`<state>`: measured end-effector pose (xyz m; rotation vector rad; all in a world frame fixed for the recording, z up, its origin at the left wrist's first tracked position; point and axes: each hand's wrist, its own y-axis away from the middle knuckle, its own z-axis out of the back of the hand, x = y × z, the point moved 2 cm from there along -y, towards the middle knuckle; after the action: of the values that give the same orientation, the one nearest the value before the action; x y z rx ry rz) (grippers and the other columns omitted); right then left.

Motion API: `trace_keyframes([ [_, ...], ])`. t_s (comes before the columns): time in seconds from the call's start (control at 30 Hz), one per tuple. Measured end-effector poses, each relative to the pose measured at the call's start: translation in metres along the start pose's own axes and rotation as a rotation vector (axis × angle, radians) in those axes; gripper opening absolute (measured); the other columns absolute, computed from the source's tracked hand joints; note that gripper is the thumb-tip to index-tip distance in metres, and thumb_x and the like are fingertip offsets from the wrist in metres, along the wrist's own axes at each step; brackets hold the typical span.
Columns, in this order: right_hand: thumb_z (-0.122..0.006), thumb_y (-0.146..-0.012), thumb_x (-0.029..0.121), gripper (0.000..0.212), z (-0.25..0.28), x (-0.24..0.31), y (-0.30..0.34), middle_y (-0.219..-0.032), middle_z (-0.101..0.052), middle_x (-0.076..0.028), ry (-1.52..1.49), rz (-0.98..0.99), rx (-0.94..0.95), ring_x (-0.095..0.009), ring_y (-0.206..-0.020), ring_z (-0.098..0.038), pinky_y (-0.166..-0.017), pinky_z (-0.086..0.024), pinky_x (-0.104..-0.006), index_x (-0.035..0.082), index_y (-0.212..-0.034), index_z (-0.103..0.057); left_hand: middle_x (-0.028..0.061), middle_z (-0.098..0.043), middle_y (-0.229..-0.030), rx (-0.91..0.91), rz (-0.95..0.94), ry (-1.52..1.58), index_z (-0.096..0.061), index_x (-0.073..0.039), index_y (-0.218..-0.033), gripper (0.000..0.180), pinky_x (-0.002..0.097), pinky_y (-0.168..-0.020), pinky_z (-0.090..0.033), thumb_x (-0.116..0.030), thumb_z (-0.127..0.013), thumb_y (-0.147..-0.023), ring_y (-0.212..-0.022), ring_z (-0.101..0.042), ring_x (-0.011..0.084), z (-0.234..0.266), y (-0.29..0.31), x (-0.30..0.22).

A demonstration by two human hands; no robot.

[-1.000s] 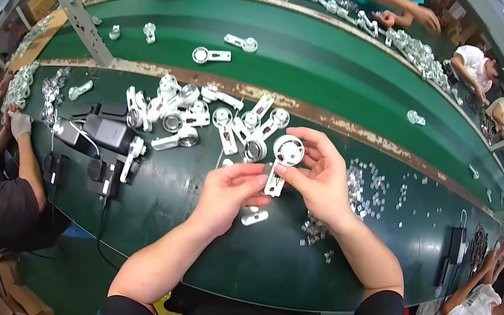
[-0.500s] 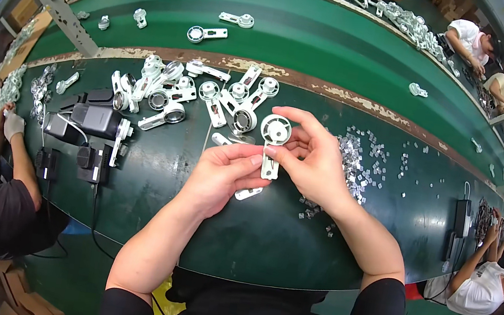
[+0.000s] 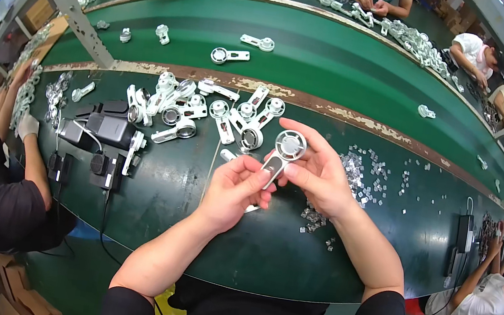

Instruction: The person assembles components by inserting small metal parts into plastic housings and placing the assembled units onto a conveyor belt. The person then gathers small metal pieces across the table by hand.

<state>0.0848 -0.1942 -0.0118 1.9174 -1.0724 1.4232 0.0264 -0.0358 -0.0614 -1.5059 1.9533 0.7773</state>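
Over the dark green workbench I hold a white plastic fan-shaped part, with a round ringed head and a flat handle. Its head points away from me and leans right. My left hand pinches the lower handle between thumb and fingers. Where the handle meets the head, my right hand grips it, with fingers behind the head. Another white piece lies partly hidden under my left hand. Beyond my hands is a pile of similar white parts. Small clear square pieces are scattered beside my right hand.
Black power devices with cables stand at the left. A green conveyor belt beyond the brown ledge carries several white parts. A metal post rises at the far left. Co-workers sit on both sides and across the belt.
The fan-shaped part has turned in my hands: its handle, upright before, now slants down to the left, and a grey inset shows on it. The whole view has shifted slightly.
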Motion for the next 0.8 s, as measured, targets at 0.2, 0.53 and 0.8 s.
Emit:
trace_keyframes([
  [0.2, -0.065, -0.086, -0.005, 0.042, -0.014, -0.015, 0.002, -0.106, -0.055, -0.004, 0.056, 0.158, -0.103, -0.01, -0.093, -0.057, -0.083, -0.049, -0.0248, 0.002, -0.124, -0.047, 0.0077, -0.069, -0.087, -0.097, -0.464, -0.708, -0.061, 0.003, -0.099, 0.016, 0.0232, -0.061, -0.051, -0.007, -0.069, -0.089, -0.072, -0.064, 0.0099, 0.001, 0.004, -0.008],
  [0.53, -0.072, -0.08, 0.013, 0.048, 0.23, 0.024, -0.116, -0.097, -0.067, -0.019, 1.686, 0.309, -0.713, -0.039, -0.092, -0.065, -0.077, -0.053, -0.0468, 0.014, -0.124, -0.053, 0.0058, -0.067, -0.077, 0.02, -0.164, -1.535, -0.066, -0.004, -0.087, 0.028, 0.0323, -0.057, -0.049, -0.013, -0.083, -0.067, -0.062, -0.061, 0.019, -0.007, 0.011, -0.044],
  [0.8, -0.072, -0.083, 0.017, 0.044, 0.167, 0.045, -0.105, -0.107, -0.069, -0.013, 1.58, 0.577, -0.585, -0.031, -0.09, -0.067, -0.082, -0.054, -0.0364, 0.01, -0.125, -0.06, 0.007, -0.064, -0.078, -0.008, -0.107, -1.794, -0.062, -0.007, -0.092, 0.024, 0.039, -0.063, -0.051, -0.007, -0.075, -0.071, -0.071, -0.064, 0.0277, -0.017, 0.024, -0.029],
])
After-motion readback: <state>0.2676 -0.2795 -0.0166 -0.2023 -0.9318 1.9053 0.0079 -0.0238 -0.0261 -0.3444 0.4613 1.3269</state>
